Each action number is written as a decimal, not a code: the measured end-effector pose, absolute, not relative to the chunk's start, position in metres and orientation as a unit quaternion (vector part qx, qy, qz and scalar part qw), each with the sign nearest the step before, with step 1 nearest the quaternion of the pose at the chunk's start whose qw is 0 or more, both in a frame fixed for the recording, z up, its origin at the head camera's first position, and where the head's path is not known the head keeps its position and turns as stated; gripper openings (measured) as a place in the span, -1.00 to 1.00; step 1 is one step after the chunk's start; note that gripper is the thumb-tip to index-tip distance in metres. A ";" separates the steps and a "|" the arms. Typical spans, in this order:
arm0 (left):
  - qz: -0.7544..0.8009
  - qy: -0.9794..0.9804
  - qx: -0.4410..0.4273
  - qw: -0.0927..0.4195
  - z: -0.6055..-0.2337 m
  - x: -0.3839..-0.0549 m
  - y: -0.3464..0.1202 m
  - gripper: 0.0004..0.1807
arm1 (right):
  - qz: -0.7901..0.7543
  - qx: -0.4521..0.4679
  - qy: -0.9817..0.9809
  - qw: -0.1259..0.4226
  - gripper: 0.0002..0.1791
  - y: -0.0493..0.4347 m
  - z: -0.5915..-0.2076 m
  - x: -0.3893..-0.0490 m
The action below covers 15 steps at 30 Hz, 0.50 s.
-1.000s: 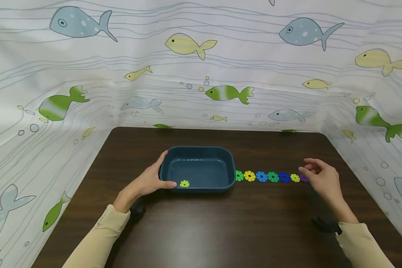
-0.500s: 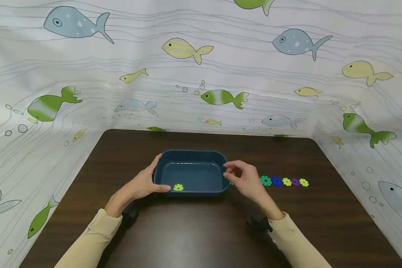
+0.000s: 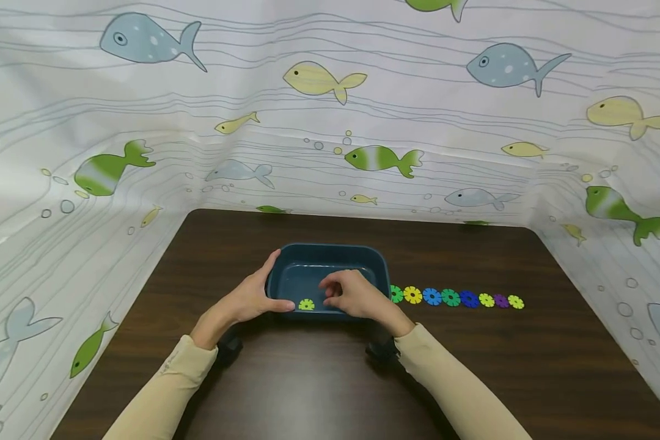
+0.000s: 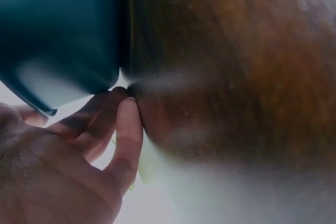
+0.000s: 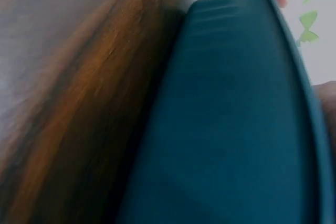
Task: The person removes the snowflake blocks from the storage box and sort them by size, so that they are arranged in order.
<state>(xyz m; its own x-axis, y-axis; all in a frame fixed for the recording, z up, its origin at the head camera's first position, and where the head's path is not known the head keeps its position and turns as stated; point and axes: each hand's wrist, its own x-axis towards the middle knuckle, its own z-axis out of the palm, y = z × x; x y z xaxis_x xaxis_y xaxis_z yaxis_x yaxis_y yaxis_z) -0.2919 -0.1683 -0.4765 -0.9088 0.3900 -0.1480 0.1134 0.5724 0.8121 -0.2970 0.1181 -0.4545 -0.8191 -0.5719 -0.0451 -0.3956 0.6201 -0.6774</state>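
A dark teal rectangular dish [image 3: 297,269] sits on the table; its outer side wall [image 5: 226,103] fills much of the right wrist view. My left hand [image 3: 249,297] grips the dish's left end, thumb at the front rim. In the left wrist view, the fingers [image 4: 128,135] reach the dish's lower corner. Inside, near the front wall, lies one yellow-green notched plastic disc [image 3: 306,304]. My right hand [image 3: 354,293] reaches over the front rim into the dish, right of that disc. Its fingers are bent, thumb apart from the index finger, with nothing visible between them.
A straight row of several notched discs [image 3: 450,297] runs rightward from the dish, in green, yellow, blue, purple and yellow-green. The dark wooden table [image 3: 319,379] is enclosed by a white fish-print sheet [image 3: 407,79] at back and sides.
My right hand has moved left from the row's far end into the dish. A yellow-green disc now shows at that end. My left hand keeps its hold on the dish.
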 end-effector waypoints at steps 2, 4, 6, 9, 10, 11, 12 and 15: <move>0.442 0.871 0.145 0.158 -0.477 -0.292 -0.167 0.47 | -0.337 -0.274 0.887 0.154 -0.70 0.112 -0.456 -0.301; 0.443 0.870 0.142 0.161 -0.478 -0.292 -0.167 0.46 | -0.335 -0.278 0.884 0.174 -0.68 0.107 -0.457 -0.304; 0.444 0.870 0.140 0.161 -0.478 -0.292 -0.167 0.45 | -0.332 -0.282 0.881 0.185 -0.66 0.102 -0.457 -0.307; 0.446 0.869 0.141 0.160 -0.477 -0.293 -0.167 0.45 | -0.320 -0.295 0.880 0.192 -0.62 0.096 -0.459 -0.311; 0.446 0.869 0.142 0.159 -0.477 -0.293 -0.167 0.45 | -0.317 -0.299 0.879 0.193 -0.61 0.095 -0.459 -0.312; 0.447 0.869 0.142 0.159 -0.477 -0.293 -0.167 0.45 | -0.314 -0.303 0.879 0.194 -0.60 0.093 -0.459 -0.313; 0.447 0.869 0.142 0.160 -0.476 -0.293 -0.168 0.45 | -0.311 -0.306 0.878 0.196 -0.59 0.092 -0.460 -0.314; 0.444 0.870 0.143 0.163 -0.475 -0.293 -0.168 0.46 | -0.304 -0.313 0.876 0.205 -0.57 0.089 -0.461 -0.316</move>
<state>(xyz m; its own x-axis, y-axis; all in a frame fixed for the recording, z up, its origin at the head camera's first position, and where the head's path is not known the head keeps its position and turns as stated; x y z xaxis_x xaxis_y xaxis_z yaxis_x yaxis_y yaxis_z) -0.2927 -0.1679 -0.4749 -0.9060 0.3936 -0.1560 0.1047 0.5651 0.8183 -0.3162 0.0893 -0.4612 -0.7203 -0.6727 -0.1691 -0.4229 0.6192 -0.6617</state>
